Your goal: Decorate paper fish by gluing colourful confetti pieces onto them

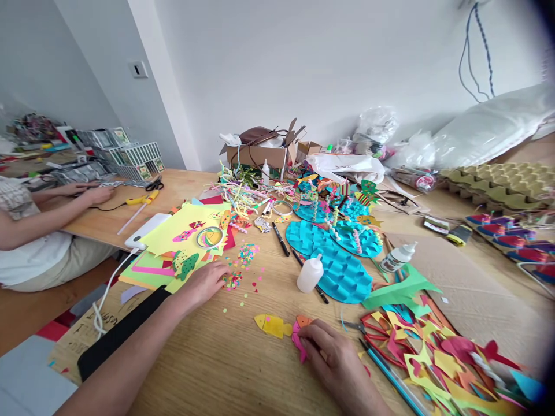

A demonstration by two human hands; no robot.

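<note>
My left hand [208, 284] rests at the edge of a pile of small colored paper dots [233, 279], fingers bent down and close together; whether a dot is between them is too small to tell. My right hand [325, 346] has its fingertips on a pink and orange paper fish [299, 335] lying on the wooden table. Just left of it lies a yellow paper fish [271, 325] with a pink dot. A white glue bottle [310, 274] stands upright beyond my right hand. Green and pink paper fish [185, 264] lie on yellow sheets to the left.
Blue textured ovals [342, 271] lie past the glue bottle. Scissors [368, 328], pencils and paper scraps [437, 361] cover the right side. A second bottle [398, 257] leans there. A black tablet-like object [125, 329] lies under my left forearm. Another person's hands [97, 193] work at the far left.
</note>
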